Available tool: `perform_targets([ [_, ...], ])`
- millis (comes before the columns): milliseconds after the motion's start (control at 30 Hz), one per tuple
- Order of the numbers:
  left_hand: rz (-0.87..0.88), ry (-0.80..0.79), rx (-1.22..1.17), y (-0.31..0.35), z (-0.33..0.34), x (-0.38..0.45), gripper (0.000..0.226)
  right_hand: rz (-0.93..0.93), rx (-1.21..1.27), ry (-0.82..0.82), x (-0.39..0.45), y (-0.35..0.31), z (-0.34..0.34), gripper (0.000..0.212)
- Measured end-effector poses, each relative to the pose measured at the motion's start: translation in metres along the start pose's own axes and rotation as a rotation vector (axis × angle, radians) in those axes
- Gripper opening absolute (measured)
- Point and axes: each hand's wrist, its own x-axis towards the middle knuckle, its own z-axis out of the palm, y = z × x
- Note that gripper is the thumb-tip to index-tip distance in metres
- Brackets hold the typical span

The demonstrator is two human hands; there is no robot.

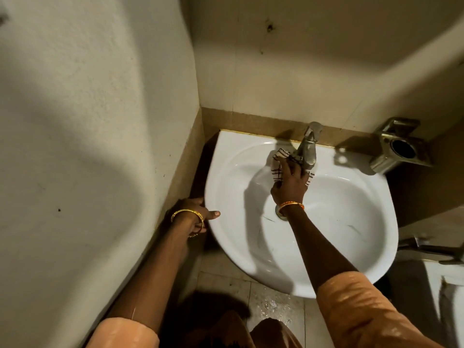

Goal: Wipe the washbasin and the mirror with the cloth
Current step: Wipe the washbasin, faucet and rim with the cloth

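Note:
A white washbasin (351, 222) is fixed in the corner, with a metal tap (307, 149) at its back rim. My right hand (291, 182) reaches into the bowl and presses a white cloth with dark checks (277, 169) against the basin wall just below the tap, fingers curled over it. My left hand (198, 214) grips the basin's left rim, thumb lying on top of the edge and fingers under it. The drain (280, 214) is partly hidden by my right wrist. No mirror is in view.
A metal holder (399, 146) is mounted on the wall right of the tap. White walls close in on the left and behind. Wet floor tiles (271, 300) show below the basin. Another white fixture (449, 292) stands at the right edge.

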Motion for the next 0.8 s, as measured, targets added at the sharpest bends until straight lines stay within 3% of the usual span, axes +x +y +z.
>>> perform_targets([
  [167,-0.039,-0.085,-0.066,-0.003,-0.001,0.001,0.074,-0.060,0.350,-0.200,-0.010,-0.048,0.036,0.076],
  [267,-0.047,-0.103,-0.075,-0.005,0.000,0.000,0.068,0.114,0.493,-0.365,-0.022,-0.074,0.059,0.081],
  [333,-0.042,-0.114,-0.099,-0.007,0.000,-0.001,0.064,0.186,0.547,-0.519,-0.020,-0.080,0.059,0.069],
  [433,-0.030,-0.133,-0.125,-0.012,0.001,-0.004,0.057,0.276,0.711,-0.800,-0.036,-0.075,0.040,0.029],
  [533,0.020,-0.105,-0.176,-0.019,0.005,-0.008,0.047,0.195,0.682,-1.024,-0.066,-0.045,0.029,0.020],
  [633,0.035,-0.097,-0.198,-0.021,0.010,-0.012,0.051,0.131,0.604,-1.171,-0.084,-0.003,0.017,0.023],
  [700,0.041,-0.072,-0.210,-0.022,0.012,-0.011,0.054,0.112,0.584,-1.212,-0.090,0.009,0.012,0.027],
  [800,0.045,-0.030,-0.236,-0.021,0.018,-0.009,0.050,0.049,0.554,-1.124,-0.087,-0.006,0.017,0.026],
])
